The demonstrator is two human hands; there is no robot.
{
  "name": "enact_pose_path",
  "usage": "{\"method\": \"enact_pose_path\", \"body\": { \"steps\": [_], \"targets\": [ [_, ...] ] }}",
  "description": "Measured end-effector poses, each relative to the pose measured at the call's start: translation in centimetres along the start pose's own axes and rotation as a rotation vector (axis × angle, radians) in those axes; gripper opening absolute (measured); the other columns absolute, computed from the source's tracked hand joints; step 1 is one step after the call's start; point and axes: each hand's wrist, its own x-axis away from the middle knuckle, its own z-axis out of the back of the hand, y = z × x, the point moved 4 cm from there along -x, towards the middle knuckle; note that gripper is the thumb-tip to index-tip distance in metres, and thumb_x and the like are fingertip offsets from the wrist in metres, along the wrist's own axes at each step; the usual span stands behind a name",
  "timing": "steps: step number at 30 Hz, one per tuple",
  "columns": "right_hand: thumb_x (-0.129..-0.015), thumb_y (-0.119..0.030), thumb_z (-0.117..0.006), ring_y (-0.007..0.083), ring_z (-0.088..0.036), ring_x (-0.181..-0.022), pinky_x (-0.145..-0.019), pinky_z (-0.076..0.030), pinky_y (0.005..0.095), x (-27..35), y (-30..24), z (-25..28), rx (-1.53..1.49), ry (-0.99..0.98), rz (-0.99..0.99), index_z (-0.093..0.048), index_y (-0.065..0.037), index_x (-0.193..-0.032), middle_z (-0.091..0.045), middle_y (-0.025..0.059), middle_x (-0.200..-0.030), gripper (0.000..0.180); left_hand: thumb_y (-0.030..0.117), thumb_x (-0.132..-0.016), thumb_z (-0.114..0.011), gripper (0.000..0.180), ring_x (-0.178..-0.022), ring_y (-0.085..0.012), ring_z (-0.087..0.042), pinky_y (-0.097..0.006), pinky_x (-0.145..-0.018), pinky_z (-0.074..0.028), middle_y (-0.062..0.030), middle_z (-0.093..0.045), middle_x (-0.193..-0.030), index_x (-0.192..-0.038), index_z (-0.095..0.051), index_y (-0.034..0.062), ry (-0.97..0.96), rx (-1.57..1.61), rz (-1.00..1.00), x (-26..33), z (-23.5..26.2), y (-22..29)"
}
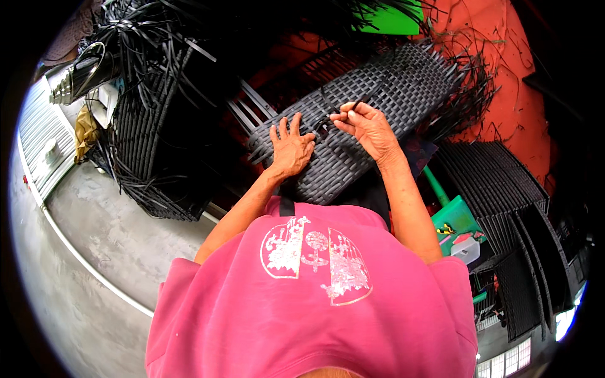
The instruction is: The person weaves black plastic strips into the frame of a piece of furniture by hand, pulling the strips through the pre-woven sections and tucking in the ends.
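A dark grey woven panel (409, 82) of flat plastic strips slants across the space before me, its right end fringed with loose strand ends. My left hand (292, 149) rests on the panel's left part with fingers spread; its thumb reaches toward a small dark gap in the weave. Just right of that gap, my right hand (373, 131) is raised over the panel, thumb and fingertips pinched on a thin black strip (360, 99). The strip's lower course is hard to follow against the dark weave.
Bare metal slats (255, 97) stick out beyond the panel's left end. Another woven piece (142, 120) with a tangle of loose black strips stands at the left. To the right are a green tray (459, 217) with small items and stacked dark woven pieces (498, 176). Red flooring (504, 94) lies beyond.
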Motion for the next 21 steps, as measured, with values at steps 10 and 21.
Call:
{"method": "enact_pose_path", "body": {
  "steps": [10, 21],
  "targets": [
    [-0.085, -0.023, -0.057, 0.0369, -0.063, -0.074, -0.068, -0.049, 0.0434, 0.0, 0.9, -0.1, 1.324, 0.227, 0.203, -0.067, -0.004, -0.086, -0.064, 0.0181, -0.074, 0.021, 0.037, -0.084, -0.06, 0.027, -0.133, -0.0431, -0.023, -0.06, -0.107, -0.013, -0.0163, -0.03, -0.146, -0.099, -0.072, 0.0178, 0.025, -0.02, -0.077, 0.7, 2.3, 0.8],
    [-0.085, -0.025, -0.057, 0.0366, -0.064, -0.077, -0.07, -0.049, 0.0414, -1.0, 2.2, 0.6, 1.196, 0.31, 0.064, -0.067, -0.003, -0.086, -0.066, 0.0191, -0.081, 0.025, 0.028, -0.076, -0.072, 0.023, -0.129, -0.0356, -0.031, -0.055, -0.107, -0.017, -0.0101, -0.043, -0.136, -0.095, -0.073, 0.0145, 0.183, 0.191, -0.161, 1.4, 2.3, 0.2]
  ]
}}
